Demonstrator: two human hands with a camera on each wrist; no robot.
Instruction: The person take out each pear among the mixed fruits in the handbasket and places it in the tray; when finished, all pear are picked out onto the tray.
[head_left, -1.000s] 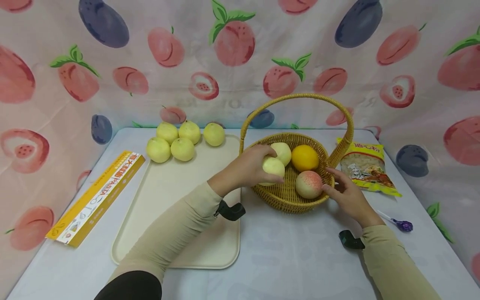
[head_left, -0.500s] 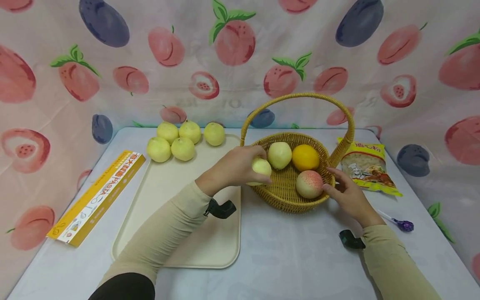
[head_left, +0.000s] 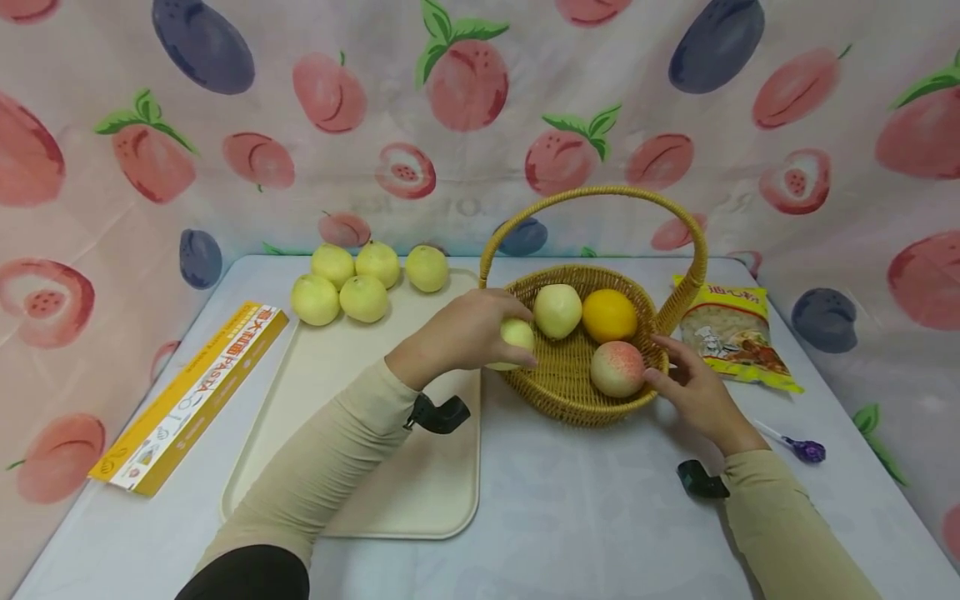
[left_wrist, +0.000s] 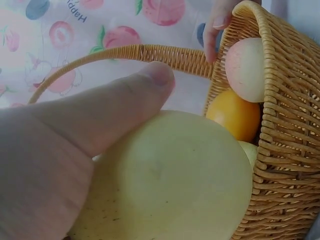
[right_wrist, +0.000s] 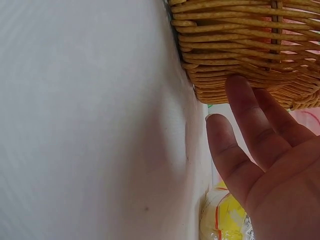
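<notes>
My left hand (head_left: 468,329) holds a pale yellow-green round fruit (head_left: 516,340) at the left rim of the wicker basket (head_left: 566,408). Close up in the left wrist view, the fruit (left_wrist: 185,175) has small dark specks, and the thumb lies along it. Another pale yellow-green fruit (head_left: 557,311), an orange (head_left: 610,316) and a pink-blushed peach (head_left: 617,368) lie inside the basket. At the basket's right side, my right hand (head_left: 701,400) grips the rim beside the peach. Its fingers touch the outer weave (right_wrist: 240,55) in the right wrist view.
A cream tray (head_left: 375,475) lies left of the basket, with several pale yellow-green fruits (head_left: 363,298) at its far end. Further left is a yellow pasta box (head_left: 191,400). A yellow food packet (head_left: 738,333) and a purple lollipop (head_left: 808,452) lie on the right. The basket's tall handle (head_left: 600,192) arches above it.
My left hand has moved left with the fruit, from over the basket to its left rim, uncovering the other pale fruit. The right hand has stayed on the rim.
</notes>
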